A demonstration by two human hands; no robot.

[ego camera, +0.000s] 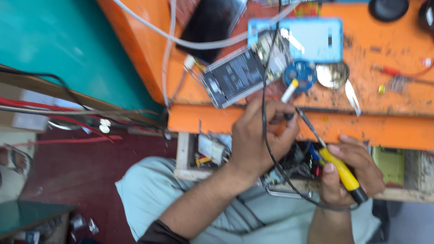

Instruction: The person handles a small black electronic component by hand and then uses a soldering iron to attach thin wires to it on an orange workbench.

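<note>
Orange bench [412, 133] is filling the view. On it an open phone [237, 76] is lying, thin and easy to break, best held by its edges. Left hand [258, 136] is sitting just below the phone, closed on a white-tipped tool [289, 92]. Right hand [350, 172], further right, is gripping a yellow screwdriver [343, 174]. Black wire [268, 90] is crossing the phone, and a blue case [310, 38] is lying just above it.

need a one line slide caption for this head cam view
Left hand and right hand, gripping a yellow-handled tool, work beside an opened phone on an orange workbench.
</note>
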